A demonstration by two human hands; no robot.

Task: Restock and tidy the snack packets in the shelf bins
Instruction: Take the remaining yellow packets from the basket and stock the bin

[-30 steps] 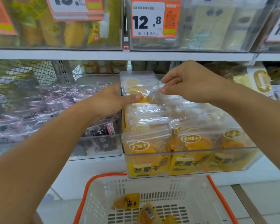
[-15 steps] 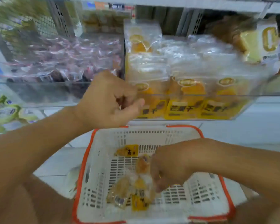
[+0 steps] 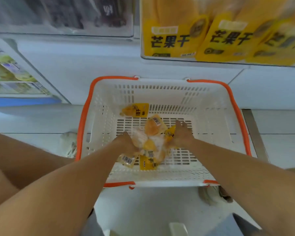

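Yellow packets (image 3: 150,142) of dried mango lie heaped in the middle of the basket, and both hands are now down among them; half a second ago only the right hand reached in, while the left hung curled in front of the shelf bin. Fingers of the left hand (image 3: 126,142) curl into the left side of the heap, gripping the clear wrappers; fingers of the right hand (image 3: 181,133) are spread and fairly straight, pressing against the heap's right side, so the pile sits squeezed between the two palms. One packet (image 3: 135,109) lies apart at the far edge of the basket floor, where it lay before; another, barcode up (image 3: 127,160), pokes out just beneath the left wrist. Around them stands the white slotted basket (image 3: 211,106) with its orange rim, on the pale floor; a light shoe (image 3: 68,143) shows just left of it. Higher up, the clear shelf bin (image 3: 220,61) of mango packs now fills the top right corner, far larger than before, since the view has tipped downward; a second bin (image 3: 61,16) of dark packets sits to its left.
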